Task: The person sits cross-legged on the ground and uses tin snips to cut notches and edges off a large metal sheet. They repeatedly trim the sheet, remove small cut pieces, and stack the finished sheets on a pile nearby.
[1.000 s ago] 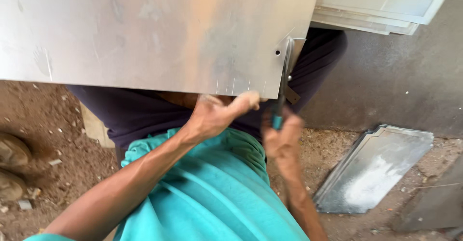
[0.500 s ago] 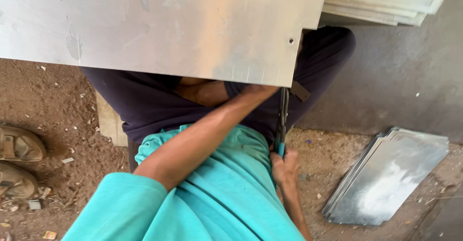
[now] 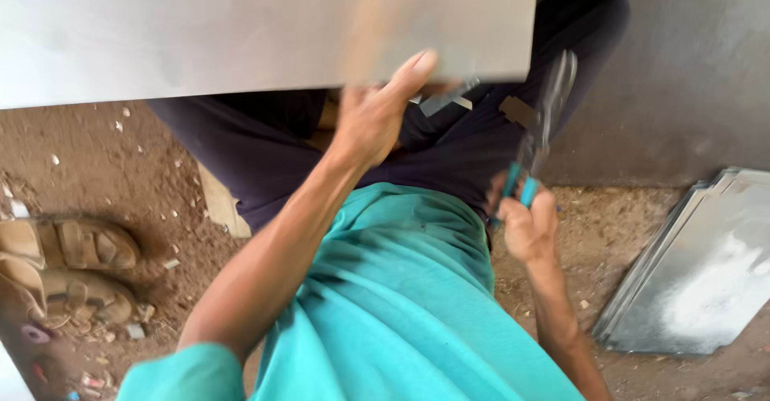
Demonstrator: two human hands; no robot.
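While the teal shirt fills the near view, the right hand (image 3: 529, 228) is clenched round the teal-handled metal snips (image 3: 536, 140), whose blades rise above its fingers. Farther out, the left hand (image 3: 375, 120) grips the lower edge of the large flat grey sheet of metal (image 3: 241, 28), thumb on its face, fingers hidden behind. That sheet looks thin, stiff but springy, with sharp edges, best held along its rim. Right of the fingers lies a stack of grey metal sheets (image 3: 706, 281) on the dirt floor (image 3: 104, 160); left, tan sandals (image 3: 68, 269).

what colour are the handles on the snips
Teal-blue handles, gripped in the right hand; head view.
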